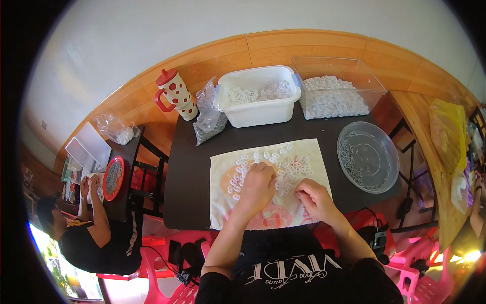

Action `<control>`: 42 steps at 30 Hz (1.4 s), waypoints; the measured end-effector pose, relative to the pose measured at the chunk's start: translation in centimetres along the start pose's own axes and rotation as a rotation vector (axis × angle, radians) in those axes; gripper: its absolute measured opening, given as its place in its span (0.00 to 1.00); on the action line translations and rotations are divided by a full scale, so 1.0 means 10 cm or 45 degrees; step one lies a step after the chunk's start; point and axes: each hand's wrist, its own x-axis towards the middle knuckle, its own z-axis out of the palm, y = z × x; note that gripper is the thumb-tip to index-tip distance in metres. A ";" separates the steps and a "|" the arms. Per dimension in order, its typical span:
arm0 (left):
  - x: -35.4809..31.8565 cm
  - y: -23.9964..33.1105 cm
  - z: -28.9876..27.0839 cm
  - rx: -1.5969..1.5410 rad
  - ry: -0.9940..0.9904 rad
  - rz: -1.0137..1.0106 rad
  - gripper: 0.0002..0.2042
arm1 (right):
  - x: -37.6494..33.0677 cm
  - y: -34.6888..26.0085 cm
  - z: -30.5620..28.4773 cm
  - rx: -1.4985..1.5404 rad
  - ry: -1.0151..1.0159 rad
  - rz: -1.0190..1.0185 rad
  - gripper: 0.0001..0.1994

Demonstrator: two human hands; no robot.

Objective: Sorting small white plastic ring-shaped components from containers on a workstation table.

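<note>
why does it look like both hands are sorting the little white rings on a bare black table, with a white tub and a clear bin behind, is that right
Not quite: the head view shows the white rings lying on a pale cloth spread over the black table, not on bare tabletop. The rest holds: the left hand and right hand are on the rings, with the white tub and clear bin behind.

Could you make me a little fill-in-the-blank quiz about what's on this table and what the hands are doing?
1. Both hands, the left hand and the right hand, rest on a cloth strewn with small white ____.
2. The mug with the red lid is white with red ____.
3. The round clear bowl sits to the person's ____ of the cloth.
4. Behind the cloth, the opaque white tub stands beside a ____ plastic bin.

Missing words: rings; dots; right; clear
</note>
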 end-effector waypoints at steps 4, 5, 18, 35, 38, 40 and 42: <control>-0.18 0.00 -0.06 -0.553 0.044 -0.055 0.06 | 0.00 -0.01 0.01 0.178 0.017 0.164 0.03; -0.22 -0.01 -0.06 -0.561 0.049 -0.059 0.06 | 0.01 -0.03 0.01 0.274 0.034 0.221 0.03; -0.55 0.05 -0.11 -1.160 0.122 -0.210 0.20 | 0.38 -0.37 0.27 0.201 -0.086 0.099 0.03; -0.62 0.03 -0.11 -1.068 0.170 -0.170 0.20 | 0.44 -0.48 0.30 -0.101 -0.114 -0.144 0.04; -0.64 0.06 -0.07 -1.030 0.215 -0.189 0.20 | 0.43 -0.48 0.33 -0.209 -0.081 -0.187 0.04; -0.65 0.04 -0.02 -1.093 0.250 -0.249 0.19 | 0.39 -0.46 0.38 -0.194 -0.054 -0.165 0.04; -0.64 0.05 -0.03 -1.119 0.244 -0.265 0.19 | 0.39 -0.45 0.38 -0.179 -0.027 -0.143 0.03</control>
